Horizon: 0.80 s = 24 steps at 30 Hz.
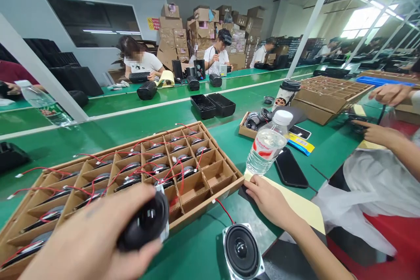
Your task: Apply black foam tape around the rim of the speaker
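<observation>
Head view.

- Your left hand (95,236) is low in the frame, over the near edge of the cardboard tray (216,176). Its fingers are clenched round a black speaker (147,223), thumb beneath and cone facing away from you. The speaker is held up off the tray, above its near row of cells.
- The tray is split into cells. Most on its left and middle hold flat dark speakers with red wires (108,157) trailing over the dividers. The cells at its right end are bare.
- Your right hand (267,201) lies flat just beside the tray's near right corner, fingers released and grasping nothing. The fingertips touch a dark flat piece (243,192) at that corner, and the palm rests on a yellow sheet (303,208).
- A second speaker (241,249) in a square silver frame lies cone up on the green bench (197,249), in front of the tray's right corner and apart from both hands.
- A water bottle (267,144) stands upright just right of the tray, with a dark phone (290,167) beyond it.
- Well right of the tray, a co-worker's hand (374,132) rests on the bench.
</observation>
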Tool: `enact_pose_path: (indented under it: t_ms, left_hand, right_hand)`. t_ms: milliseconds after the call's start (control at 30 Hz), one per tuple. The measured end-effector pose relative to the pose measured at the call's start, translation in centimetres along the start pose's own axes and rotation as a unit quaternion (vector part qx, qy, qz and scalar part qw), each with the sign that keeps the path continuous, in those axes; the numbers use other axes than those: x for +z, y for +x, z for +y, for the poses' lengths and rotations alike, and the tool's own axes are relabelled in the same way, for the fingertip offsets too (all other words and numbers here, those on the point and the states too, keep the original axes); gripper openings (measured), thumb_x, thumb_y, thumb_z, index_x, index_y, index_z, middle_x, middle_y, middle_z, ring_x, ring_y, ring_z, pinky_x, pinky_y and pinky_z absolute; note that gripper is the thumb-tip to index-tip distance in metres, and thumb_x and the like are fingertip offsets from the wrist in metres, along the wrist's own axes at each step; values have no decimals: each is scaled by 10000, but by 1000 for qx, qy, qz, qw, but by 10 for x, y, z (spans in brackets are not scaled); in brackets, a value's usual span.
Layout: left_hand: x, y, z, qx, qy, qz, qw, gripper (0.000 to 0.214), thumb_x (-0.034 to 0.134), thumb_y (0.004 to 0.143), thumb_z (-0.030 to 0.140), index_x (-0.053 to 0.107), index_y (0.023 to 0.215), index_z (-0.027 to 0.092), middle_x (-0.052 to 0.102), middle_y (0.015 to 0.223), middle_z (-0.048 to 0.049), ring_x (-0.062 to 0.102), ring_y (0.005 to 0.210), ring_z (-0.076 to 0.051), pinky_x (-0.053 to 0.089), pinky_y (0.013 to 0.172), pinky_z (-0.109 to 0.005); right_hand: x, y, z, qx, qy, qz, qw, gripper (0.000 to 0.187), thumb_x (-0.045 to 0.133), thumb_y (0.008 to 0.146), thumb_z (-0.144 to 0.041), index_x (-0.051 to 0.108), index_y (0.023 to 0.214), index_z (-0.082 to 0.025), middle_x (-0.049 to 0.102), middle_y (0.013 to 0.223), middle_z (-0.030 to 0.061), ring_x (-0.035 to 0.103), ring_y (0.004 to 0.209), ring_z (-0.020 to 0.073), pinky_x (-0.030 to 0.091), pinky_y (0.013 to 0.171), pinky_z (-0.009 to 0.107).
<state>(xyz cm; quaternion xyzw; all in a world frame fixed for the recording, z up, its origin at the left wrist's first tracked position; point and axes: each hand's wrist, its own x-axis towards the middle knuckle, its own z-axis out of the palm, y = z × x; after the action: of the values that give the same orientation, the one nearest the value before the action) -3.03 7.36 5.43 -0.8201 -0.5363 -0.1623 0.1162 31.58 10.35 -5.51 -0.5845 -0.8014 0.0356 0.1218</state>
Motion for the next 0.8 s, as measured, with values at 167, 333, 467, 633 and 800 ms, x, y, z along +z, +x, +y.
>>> enact_pose_path:
  t_ms: [167,333,467,633,800]
  left_hand:
    - [-18,132,-50,-65,79,-102,989,516,260,913,531,407,1170,109,609,920,-113,608,831,-291,463,698,-378]
    - [36,181,-102,-144,97,-69,982,512,175,970,456,483,1111,73,605,933,-113,606,860,-242,490,746,-406]
    - [73,170,-122,-176,66,-20,982,394,324,970,382,462,1167,70,612,950,-96,618,842,-209,522,753,-374]
    - [73,174,-113,-154,39,47,986,540,303,967,398,206,1347,26,409,1283,-253,439,1171,-336,438,898,-518]
    - [44,158,-41,11,3,71,997,542,187,972,330,137,1336,-68,256,1384,-278,263,1281,-350,297,1006,-522]
  right_hand:
    - [10,-1,6,2,41,17,999,270,329,941,-213,558,1086,-202,511,879,53,562,783,191,463,646,310]
    - [14,-1,8,-2,100,44,994,232,344,935,-205,550,1042,-216,521,940,50,573,817,182,468,682,298]
    - [13,0,8,-9,116,63,991,237,332,924,-158,553,984,-216,521,928,48,570,773,167,462,664,278]
    - [15,0,9,-17,110,102,989,250,329,896,-102,557,930,-198,515,907,50,556,716,158,453,615,267]
    - [18,-2,10,-37,90,156,983,264,330,788,-8,547,791,-158,508,901,66,531,641,137,448,570,256]
